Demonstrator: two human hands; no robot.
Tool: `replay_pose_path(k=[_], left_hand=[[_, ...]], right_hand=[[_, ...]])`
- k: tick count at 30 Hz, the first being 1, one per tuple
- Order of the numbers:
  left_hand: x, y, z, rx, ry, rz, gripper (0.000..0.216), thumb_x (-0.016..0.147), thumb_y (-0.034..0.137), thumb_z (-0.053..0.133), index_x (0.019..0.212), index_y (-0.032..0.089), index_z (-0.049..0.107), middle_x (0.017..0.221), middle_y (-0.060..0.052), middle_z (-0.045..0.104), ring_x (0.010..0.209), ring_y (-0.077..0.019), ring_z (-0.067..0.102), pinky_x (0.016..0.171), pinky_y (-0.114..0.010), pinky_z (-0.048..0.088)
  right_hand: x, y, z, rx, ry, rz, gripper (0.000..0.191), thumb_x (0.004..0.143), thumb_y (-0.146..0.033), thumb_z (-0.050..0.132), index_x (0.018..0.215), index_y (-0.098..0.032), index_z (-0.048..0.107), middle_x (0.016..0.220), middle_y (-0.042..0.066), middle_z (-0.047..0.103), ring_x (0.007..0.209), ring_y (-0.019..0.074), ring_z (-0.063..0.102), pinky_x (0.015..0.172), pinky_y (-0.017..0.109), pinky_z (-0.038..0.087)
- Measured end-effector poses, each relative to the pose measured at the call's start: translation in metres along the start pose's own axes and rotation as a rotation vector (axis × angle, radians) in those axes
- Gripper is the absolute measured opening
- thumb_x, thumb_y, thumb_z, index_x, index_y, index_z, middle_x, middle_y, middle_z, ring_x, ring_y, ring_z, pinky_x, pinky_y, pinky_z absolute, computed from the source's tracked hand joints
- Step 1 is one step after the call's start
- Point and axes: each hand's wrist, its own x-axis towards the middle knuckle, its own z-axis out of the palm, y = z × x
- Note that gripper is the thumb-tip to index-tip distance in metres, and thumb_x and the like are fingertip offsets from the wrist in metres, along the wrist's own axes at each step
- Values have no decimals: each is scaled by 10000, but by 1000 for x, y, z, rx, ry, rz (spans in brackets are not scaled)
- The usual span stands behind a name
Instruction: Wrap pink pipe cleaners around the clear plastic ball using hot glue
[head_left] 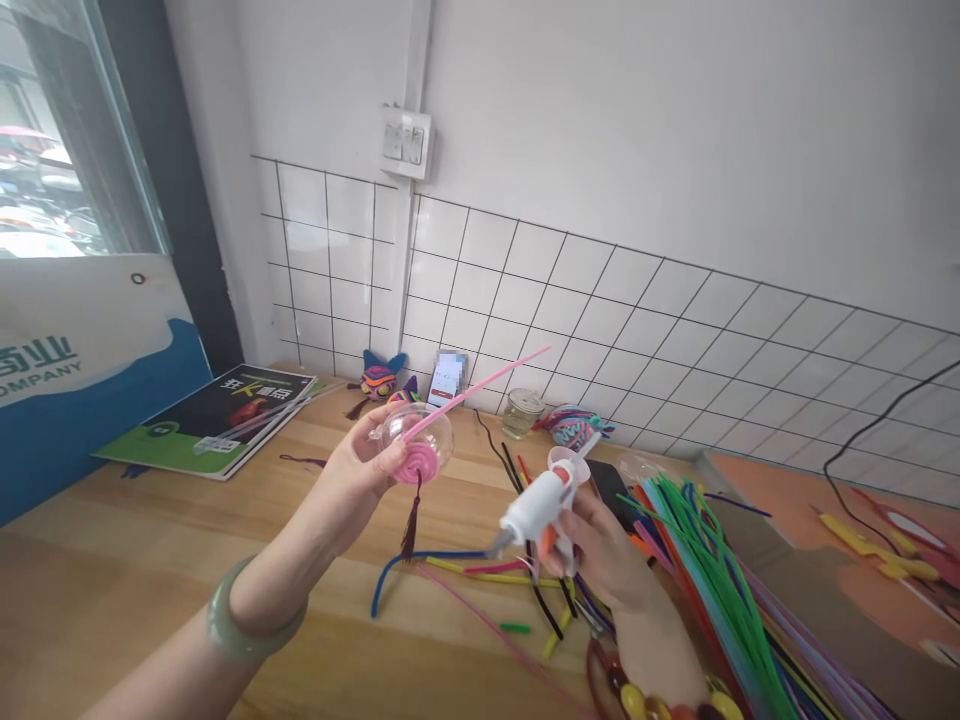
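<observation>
My left hand (358, 478) is closed on a clear plastic ball (417, 440) held above the wooden table (112, 560). A pink coiled pipe cleaner (420, 464) sits on the ball, its straight pink end (480, 388) sticking up to the right, and a dark red tassel (410, 525) hangs below. My right hand (607, 555) grips a white glue gun (541, 503) with an orange trigger, its nozzle pointing down-left, a short way right of the ball. A green bangle is on my left wrist and a beaded bracelet on my right.
A big bundle of coloured pipe cleaners (712, 580) lies at the right, with loose ones (480, 575) under my hands. A magazine (217, 415), small yarn figures (379, 378), a phone (447, 378), a glass jar (521, 412) and a black cable (877, 425) are near the tiled wall.
</observation>
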Motion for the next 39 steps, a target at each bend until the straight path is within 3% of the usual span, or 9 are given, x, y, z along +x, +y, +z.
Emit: replay_pose_path(k=[3, 11, 18, 21, 26, 30, 35, 39], left_hand=[[0, 0, -1, 53, 20, 34, 635, 608, 367, 904, 1170, 201, 660, 1179, -125, 698, 1043, -247, 647, 826, -318, 535], [-2, 3, -4, 148, -34, 201, 684, 590, 323, 913, 1205, 224, 631, 1207, -116, 655, 1124, -283, 605, 827, -350, 579], [-9, 6, 4, 152, -43, 164, 727, 578, 280, 915, 1224, 235, 585, 1248, -135, 614, 1053, -342, 657, 694, -446, 644], [-12, 6, 5, 179, -38, 184, 728, 570, 237, 917, 1220, 243, 589, 1266, -128, 616, 1049, -329, 661, 701, -412, 643], [-14, 6, 7, 189, -38, 216, 697, 569, 214, 913, 1197, 257, 613, 1271, -107, 629, 1098, -325, 640, 760, -397, 633], [-13, 6, 8, 181, -35, 215, 681, 563, 213, 915, 1176, 258, 620, 1266, -101, 622, 1088, -322, 646, 731, -385, 641], [-13, 5, 8, 184, -40, 214, 677, 567, 213, 914, 1174, 255, 615, 1233, -95, 624, 1020, -297, 668, 698, -377, 648], [-14, 5, 8, 184, -58, 208, 648, 588, 214, 905, 1165, 257, 614, 1195, -89, 637, 946, -281, 690, 672, -384, 650]], right_hand=[[-1, -3, 9, 96, 61, -122, 493, 772, -662, 691, 795, -177, 604, 553, -6, 578, 432, 111, 487, 424, 227, 373], [-22, -18, 37, -104, 197, -250, 458, 954, -538, 488, 801, -154, 684, 440, 32, 587, 408, 144, 503, 410, 245, 363], [-38, -27, 69, -266, 333, -453, 195, 953, -389, 587, 961, -194, 606, 822, 47, 736, 458, 116, 616, 465, 233, 511], [-41, -25, 76, -328, 385, -382, 263, 932, -462, 603, 873, -206, 601, 743, 32, 699, 499, 135, 627, 480, 237, 537], [-44, -22, 79, -371, 426, -339, 311, 919, -523, 599, 970, -216, 586, 573, -17, 595, 458, 152, 569, 436, 248, 514], [-43, -20, 79, -405, 460, -379, 326, 906, -519, 616, 1016, -211, 608, 619, -8, 581, 487, 151, 563, 436, 249, 517], [-42, -16, 75, -492, 474, -445, 314, 916, -499, 609, 1013, -201, 625, 746, 39, 644, 570, 161, 580, 579, 288, 563], [-42, -14, 66, -606, 403, -498, 266, 949, -435, 586, 1074, -201, 605, 746, 35, 652, 563, 159, 586, 600, 284, 563]])
